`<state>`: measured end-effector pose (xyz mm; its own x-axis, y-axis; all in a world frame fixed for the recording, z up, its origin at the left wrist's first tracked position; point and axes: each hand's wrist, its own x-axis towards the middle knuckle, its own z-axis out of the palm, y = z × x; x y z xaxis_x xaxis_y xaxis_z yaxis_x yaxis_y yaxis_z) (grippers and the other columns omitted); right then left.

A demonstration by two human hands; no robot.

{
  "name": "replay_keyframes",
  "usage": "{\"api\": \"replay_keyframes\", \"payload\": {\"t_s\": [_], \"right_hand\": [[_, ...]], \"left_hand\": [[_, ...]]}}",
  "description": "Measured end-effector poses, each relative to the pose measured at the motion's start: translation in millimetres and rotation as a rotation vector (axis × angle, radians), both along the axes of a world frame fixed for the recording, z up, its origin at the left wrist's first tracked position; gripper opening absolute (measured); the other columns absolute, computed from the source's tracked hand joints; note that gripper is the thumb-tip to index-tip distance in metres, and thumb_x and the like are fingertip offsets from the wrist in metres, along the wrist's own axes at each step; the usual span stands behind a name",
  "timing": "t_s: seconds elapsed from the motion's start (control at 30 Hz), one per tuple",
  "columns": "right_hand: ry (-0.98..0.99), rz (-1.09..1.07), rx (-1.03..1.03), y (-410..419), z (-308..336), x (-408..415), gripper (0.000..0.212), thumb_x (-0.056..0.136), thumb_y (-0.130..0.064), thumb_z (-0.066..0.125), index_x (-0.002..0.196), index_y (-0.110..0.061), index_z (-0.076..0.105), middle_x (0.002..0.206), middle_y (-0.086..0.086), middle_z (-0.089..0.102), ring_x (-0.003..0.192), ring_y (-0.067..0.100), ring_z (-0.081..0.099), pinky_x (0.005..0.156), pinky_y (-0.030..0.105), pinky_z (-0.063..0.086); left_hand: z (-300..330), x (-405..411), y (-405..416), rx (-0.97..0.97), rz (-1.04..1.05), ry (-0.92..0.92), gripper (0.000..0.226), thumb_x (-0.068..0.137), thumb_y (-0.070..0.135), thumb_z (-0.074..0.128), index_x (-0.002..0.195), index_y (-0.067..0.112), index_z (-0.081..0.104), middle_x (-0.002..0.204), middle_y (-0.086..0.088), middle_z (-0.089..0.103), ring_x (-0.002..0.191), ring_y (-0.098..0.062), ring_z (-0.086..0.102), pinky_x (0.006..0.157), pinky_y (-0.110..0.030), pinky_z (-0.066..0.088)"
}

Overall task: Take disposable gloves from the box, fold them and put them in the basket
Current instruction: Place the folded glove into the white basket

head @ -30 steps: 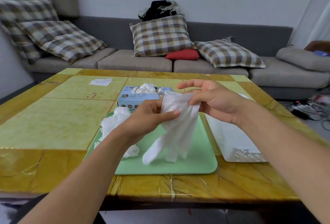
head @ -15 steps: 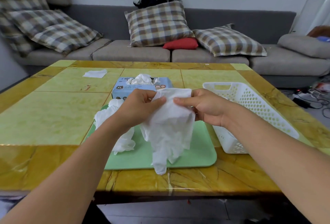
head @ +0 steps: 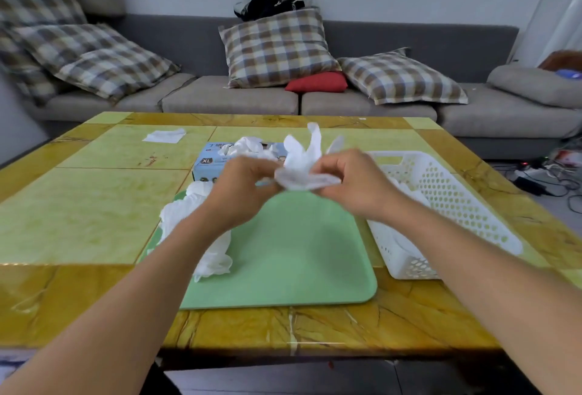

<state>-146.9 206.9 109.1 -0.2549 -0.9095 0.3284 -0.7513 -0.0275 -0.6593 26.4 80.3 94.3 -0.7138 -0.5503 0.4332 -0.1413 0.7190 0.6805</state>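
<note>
Nearest you, at lower centre of the frame, the green tray lies bare on its right half, with a loose heap of gloves slumped over its left edge under your left forearm; a careless sweep of that arm could drag the heap onto the table. Above the tray, mid-frame, your left hand and right hand both pinch one bunched white glove, held in the air with its fingers sticking upward. That thin film looks slippery and springy, so I'd expect the fold to open if you loosen either pinch too soon. To the right, the white basket stands just beside the tray; a hasty toss could catch its rim. Behind your hands, the box shows more gloves bulging out.
</note>
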Motion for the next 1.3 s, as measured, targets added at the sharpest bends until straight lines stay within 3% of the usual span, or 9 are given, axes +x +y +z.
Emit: {"api": "replay_keyframes", "payload": {"t_s": [0.17, 0.27, 0.47, 0.67, 0.77, 0.87, 1.0, 1.13, 1.3], "right_hand": [[0.32, 0.118, 0.448, 20.6, -65.3, 15.3, 0.022, 0.083, -0.008, 0.06, 0.09, -0.022, 0.077, 0.083, -0.007, 0.07, 0.074, 0.011, 0.062, 0.066, 0.031, 0.052], [0.391, 0.134, 0.501, 32.3, -70.4, 24.7, 0.021, 0.082, -0.016, 0.057, 0.091, -0.025, 0.074, 0.085, -0.007, 0.069, 0.077, 0.016, 0.063, 0.07, 0.043, 0.055], [0.3, 0.228, 0.698, 37.9, -41.5, 24.6, 0.032, 0.081, -0.046, 0.072, 0.109, -0.031, 0.073, 0.106, -0.016, 0.069, 0.097, 0.005, 0.063, 0.087, 0.032, 0.056], [0.286, 0.071, 0.376, -8.3, -48.5, 42.8, 0.021, 0.09, -0.033, 0.072, 0.11, -0.025, 0.071, 0.093, -0.012, 0.067, 0.085, 0.009, 0.061, 0.081, 0.037, 0.055], [0.03, 0.08, 0.226, -37.6, -55.9, 68.7, 0.012, 0.086, -0.022, 0.077, 0.098, -0.018, 0.075, 0.085, -0.008, 0.071, 0.077, 0.011, 0.066, 0.077, 0.032, 0.056], [-0.101, 0.127, 0.277, -63.8, -56.2, 105.1, 0.017, 0.087, -0.023, 0.077, 0.102, -0.014, 0.076, 0.096, -0.003, 0.074, 0.078, 0.01, 0.065, 0.072, 0.022, 0.049], [0.086, 0.211, 0.386, -78.4, -68.2, 131.6, 0.048, 0.081, -0.028, 0.084, 0.126, -0.017, 0.069, 0.124, -0.003, 0.067, 0.103, 0.015, 0.063, 0.086, 0.026, 0.048], [0.124, 0.177, 0.283, -74.0, -76.9, 126.9, 0.014, 0.086, -0.014, 0.075, 0.098, -0.02, 0.081, 0.096, -0.008, 0.077, 0.083, 0.006, 0.068, 0.077, 0.025, 0.053], [0.026, 0.147, 0.194, -63.2, -70.2, 107.0, 0.006, 0.09, -0.015, 0.075, 0.086, -0.019, 0.079, 0.076, -0.012, 0.073, 0.07, 0.002, 0.067, 0.072, 0.018, 0.052]], "left_hand": [[-66.2, 7.3, 1.1, -0.154, -0.172, -0.561, 0.017, 0.082, 0.025, 0.082, 0.099, 0.021, 0.079, 0.102, 0.007, 0.074, 0.089, -0.01, 0.065, 0.085, -0.035, 0.052], [-67.2, 8.6, 11.7, -0.196, -0.261, -0.616, 0.018, 0.082, 0.033, 0.079, 0.098, 0.027, 0.077, 0.1, 0.013, 0.069, 0.091, -0.008, 0.061, 0.088, -0.033, 0.05], [-40.7, 21.6, 21.0, -0.057, -0.325, -0.732, 0.037, 0.078, 0.052, 0.08, 0.108, 0.032, 0.073, 0.106, 0.019, 0.066, 0.095, 0.002, 0.061, 0.085, -0.02, 0.051], [-16.3, 43.0, -17.9, -0.197, 0.137, -0.319, 0.016, 0.086, 0.028, 0.078, 0.101, 0.025, 0.073, 0.096, 0.01, 0.071, 0.079, -0.007, 0.065, 0.076, -0.034, 0.057], [-7.2, 66.5, -39.5, -0.232, 0.3, -0.168, 0.017, 0.085, 0.024, 0.077, 0.1, 0.028, 0.07, 0.101, 0.01, 0.068, 0.084, -0.009, 0.062, 0.077, -0.033, 0.053], [-9.7, 90.5, -48.9, -0.111, 0.225, -0.334, 0.046, 0.077, 0.036, 0.085, 0.119, 0.029, 0.067, 0.129, 0.01, 0.061, 0.109, -0.007, 0.055, 0.094, -0.028, 0.044], [-24.6, 107.5, -54.3, -0.053, 0.016, -0.728, 0.094, 0.073, 0.036, 0.088, 0.152, 0.033, 0.037, 0.157, 0.013, 0.033, 0.143, -0.01, 0.032, 0.112, -0.024, 0.027], [-35.4, 117.5, -71.1, -0.043, 0.011, -0.761, 0.109, 0.072, 0.027, 0.089, 0.158, 0.035, 0.022, 0.161, 0.013, 0.027, 0.147, -0.014, 0.029, 0.118, -0.035, 0.028], [-33.1, 121.2, -74.2, -0.038, 0.009, -0.792, 0.113, 0.07, 0.027, 0.091, 0.157, 0.037, 0.02, 0.164, 0.015, 0.009, 0.149, -0.012, 0.02, 0.119, -0.035, 0.026]]}}
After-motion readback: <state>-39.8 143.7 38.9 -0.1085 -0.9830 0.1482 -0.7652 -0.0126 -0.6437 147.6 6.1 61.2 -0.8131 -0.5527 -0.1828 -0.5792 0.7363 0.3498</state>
